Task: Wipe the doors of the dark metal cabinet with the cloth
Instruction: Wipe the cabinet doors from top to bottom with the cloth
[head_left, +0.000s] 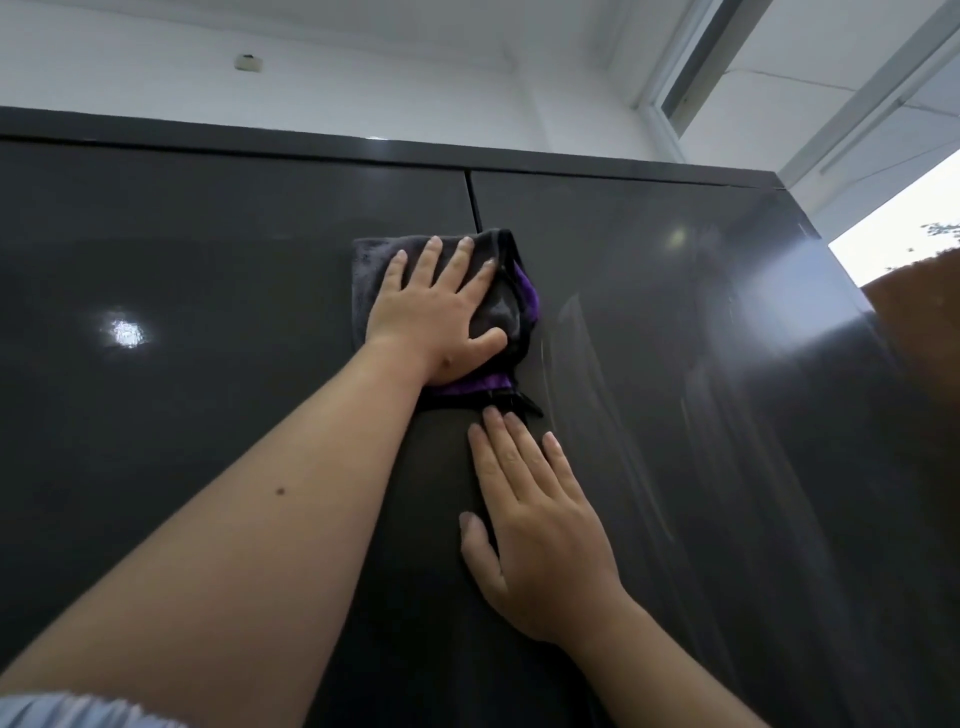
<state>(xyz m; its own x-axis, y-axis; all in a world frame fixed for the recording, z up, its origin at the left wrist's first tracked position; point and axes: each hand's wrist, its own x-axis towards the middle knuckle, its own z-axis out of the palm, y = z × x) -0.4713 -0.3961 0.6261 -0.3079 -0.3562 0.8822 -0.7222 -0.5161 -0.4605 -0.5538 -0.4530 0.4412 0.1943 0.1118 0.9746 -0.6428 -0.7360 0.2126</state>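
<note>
The cloth (498, 306) lay flat on the cabinet (208, 312) under the left hand's fingers (431, 260), across the seam between the two doors (475, 202). The right hand (540, 530) lay on the cabinet below it, fingertips just beneath the cloth's lower edge.

Two bare forearms enter the view, one from seven o'clock and one from five o'clock, each ending in an ungloved hand: the left hand (441, 317) and the right hand (535, 525). No rings, watch or bracelets show on either. The fingernails are short and unpainted. A small dark mole (282, 490) marks the left forearm. At the eight o'clock corner sits a bunched pale blue fabric sleeve (67, 709), pushed up.
</note>
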